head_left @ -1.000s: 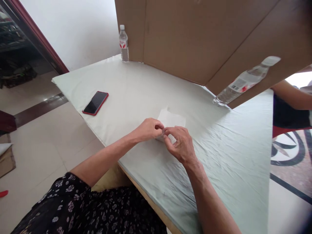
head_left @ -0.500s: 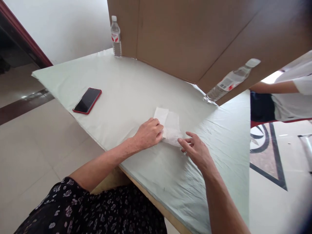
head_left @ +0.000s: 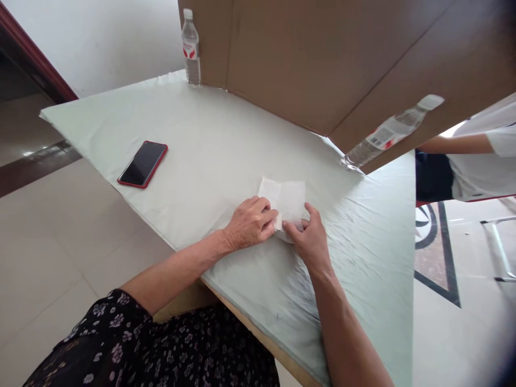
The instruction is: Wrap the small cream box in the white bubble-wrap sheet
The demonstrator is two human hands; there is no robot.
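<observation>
A thin white tissue (head_left: 292, 196) with creases lies on the pale green tablecloth (head_left: 209, 145), between my hands. My left hand (head_left: 253, 223) has its fingers curled closed on the tissue's near left part. At the near right part is my right hand (head_left: 309, 234), its thumb on the tissue close to my left fingertips and its index finger reaching along the right edge. The fingers of my right hand are apart. The tissue's near edge is partly hidden by both hands.
A black phone with a red case (head_left: 143, 164) lies at the left. A brown cardboard panel (head_left: 314, 59) stands at the back, with a bottle (head_left: 191, 51) at its left and another bottle (head_left: 393, 133) at its right. A person's arm (head_left: 459, 144) shows at the far right.
My right hand has moved left onto the tissue, its thumb now near my left fingers. The tissue's right part is spread more squarely. My left hand has shifted slightly right.
</observation>
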